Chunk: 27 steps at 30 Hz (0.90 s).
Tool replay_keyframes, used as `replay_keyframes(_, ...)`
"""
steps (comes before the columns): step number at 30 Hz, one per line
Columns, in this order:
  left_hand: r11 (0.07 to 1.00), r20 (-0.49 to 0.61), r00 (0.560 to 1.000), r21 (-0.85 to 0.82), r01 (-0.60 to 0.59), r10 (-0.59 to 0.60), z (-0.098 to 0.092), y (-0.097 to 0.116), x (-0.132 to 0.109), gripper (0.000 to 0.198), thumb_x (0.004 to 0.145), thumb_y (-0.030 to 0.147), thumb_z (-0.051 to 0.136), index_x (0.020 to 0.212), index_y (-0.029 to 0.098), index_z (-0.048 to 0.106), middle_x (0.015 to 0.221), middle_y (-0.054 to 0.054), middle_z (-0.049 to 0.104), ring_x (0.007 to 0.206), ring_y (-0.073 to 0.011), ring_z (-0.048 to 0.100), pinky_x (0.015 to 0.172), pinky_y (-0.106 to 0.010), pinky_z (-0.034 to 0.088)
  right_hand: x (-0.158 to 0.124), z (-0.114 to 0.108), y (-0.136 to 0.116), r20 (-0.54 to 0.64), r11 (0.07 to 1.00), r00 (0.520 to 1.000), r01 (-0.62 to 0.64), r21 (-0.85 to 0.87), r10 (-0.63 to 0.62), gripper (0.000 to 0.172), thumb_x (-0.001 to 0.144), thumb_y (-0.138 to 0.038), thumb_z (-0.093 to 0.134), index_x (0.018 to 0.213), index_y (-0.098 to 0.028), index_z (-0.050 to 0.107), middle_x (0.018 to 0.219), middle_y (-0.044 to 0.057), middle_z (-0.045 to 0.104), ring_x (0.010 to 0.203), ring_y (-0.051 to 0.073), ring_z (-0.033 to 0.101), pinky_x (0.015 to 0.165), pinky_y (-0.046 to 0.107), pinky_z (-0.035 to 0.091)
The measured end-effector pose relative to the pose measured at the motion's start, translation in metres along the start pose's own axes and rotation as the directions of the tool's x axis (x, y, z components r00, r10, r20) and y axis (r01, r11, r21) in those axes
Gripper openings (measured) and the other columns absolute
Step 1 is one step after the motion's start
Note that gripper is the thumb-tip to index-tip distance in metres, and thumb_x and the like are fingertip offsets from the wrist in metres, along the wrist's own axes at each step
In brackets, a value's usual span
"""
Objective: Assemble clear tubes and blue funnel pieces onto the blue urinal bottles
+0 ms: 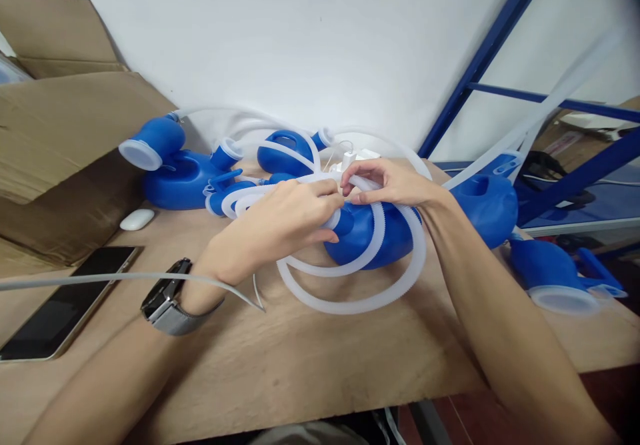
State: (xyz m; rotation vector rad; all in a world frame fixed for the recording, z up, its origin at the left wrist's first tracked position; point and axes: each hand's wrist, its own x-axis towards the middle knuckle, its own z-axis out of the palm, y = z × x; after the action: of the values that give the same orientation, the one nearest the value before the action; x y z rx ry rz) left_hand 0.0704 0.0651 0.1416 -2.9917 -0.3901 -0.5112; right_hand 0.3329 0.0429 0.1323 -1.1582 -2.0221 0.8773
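Observation:
In the middle of the table a blue plastic bottle (370, 235) lies on its side. A long white corrugated hose (357, 306) loops in wide coils over and in front of it. My left hand (295, 218), with a watch on the wrist, has its thumb and fingers around the white collar (333, 219) at the bottle's mouth; its fingertips partly hide it. Just above the bottle is my right hand (387, 181), thumb and fingers curled around part of the hose. The two hands' fingertips are close together.
At left stand an open cardboard box (75, 138), a phone (70, 298) and a white earbud case (137, 219). More blue bottles with hoses lie at back left (183, 181) and right (483, 208). A thin cable (125, 276) crosses at left; a blue metal rack (485, 58) stands right.

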Motion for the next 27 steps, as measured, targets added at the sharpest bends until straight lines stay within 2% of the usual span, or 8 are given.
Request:
replay_keyframes(7,0.985,0.048,0.998,-0.167,0.045,-0.038,-0.009,-0.009,0.003,0.047,0.086,0.046,0.081,0.125,0.022,0.072,0.13,-0.008,0.073,0.11,-0.0298,0.073,0.085,-0.036,0.056,-0.005,0.003,0.003,-0.079,0.998,0.997,0.005,-0.068,-0.011,0.03,0.081,-0.042,0.081,0.105,-0.026,0.075,0.103,0.003,0.075,0.103,0.027,0.069,0.099,0.046,0.054)
replay_keyframes(11,0.992,0.083,0.996,-0.124,0.032,-0.022,-0.005,-0.009,0.001,0.05,0.091,0.036,0.074,0.139,0.027,0.064,0.146,-0.006,0.065,0.119,-0.0281,0.069,0.087,-0.034,0.057,-0.007,0.005,0.004,-0.104,0.994,0.994,0.026,-0.109,-0.037,0.034,0.084,-0.044,0.078,0.113,-0.027,0.076,0.108,0.004,0.077,0.105,0.027,0.07,0.1,0.045,0.054)
replay_keyframes(14,0.998,0.086,0.996,-0.049,0.027,-0.023,-0.001,-0.005,0.003,0.053,0.09,0.032,0.071,0.142,0.028,0.062,0.146,-0.006,0.064,0.114,-0.028,0.071,0.08,-0.033,0.057,-0.011,0.002,-0.002,-0.072,0.976,0.997,0.016,-0.215,-0.033,0.036,0.088,-0.048,0.075,0.118,-0.029,0.076,0.117,0.004,0.076,0.111,0.027,0.069,0.104,0.044,0.053)
replay_keyframes(18,0.999,0.149,0.988,-0.024,0.047,-0.043,-0.006,-0.008,0.006,0.051,0.086,0.027,0.069,0.137,0.029,0.066,0.136,-0.006,0.069,0.096,-0.0254,0.074,0.069,-0.03,0.053,-0.029,-0.008,-0.003,-0.024,0.934,0.998,-0.058,-0.352,0.053,0.048,0.084,-0.056,0.077,0.125,-0.031,0.074,0.13,0.006,0.071,0.123,0.032,0.064,0.11,0.048,0.05)
replay_keyframes(21,0.996,0.185,0.98,-0.041,0.085,-0.076,-0.013,-0.019,0.003,0.046,0.08,0.025,0.07,0.126,0.027,0.07,0.129,-0.005,0.07,0.095,-0.025,0.072,0.074,-0.032,0.051,-0.048,-0.011,0.011,-0.095,0.927,0.988,-0.144,-0.346,0.118,0.061,0.08,-0.06,0.08,0.134,-0.033,0.068,0.143,0.007,0.065,0.135,0.036,0.057,0.117,0.055,0.044)
replay_keyframes(24,0.986,0.224,0.967,-0.086,0.143,-0.121,-0.018,-0.031,-0.003,0.042,0.079,0.026,0.071,0.121,0.027,0.068,0.123,-0.004,0.069,0.099,-0.0248,0.069,0.08,-0.033,0.049,-0.061,-0.002,0.031,-0.181,0.953,0.977,-0.156,-0.261,0.11,0.065,0.08,-0.061,0.08,0.135,-0.032,0.064,0.144,0.008,0.063,0.135,0.036,0.056,0.119,0.059,0.041)
replay_keyframes(27,0.971,0.24,0.961,-0.164,0.176,-0.133,-0.019,-0.034,-0.007,0.038,0.083,0.044,0.072,0.115,0.025,0.066,0.121,-0.006,0.067,0.101,-0.0268,0.067,0.084,-0.036,0.05,-0.061,0.012,0.042,-0.263,0.973,0.964,-0.091,-0.213,0.032,0.059,0.08,-0.059,0.08,0.13,-0.03,0.065,0.138,0.008,0.066,0.129,0.035,0.06,0.115,0.056,0.045)
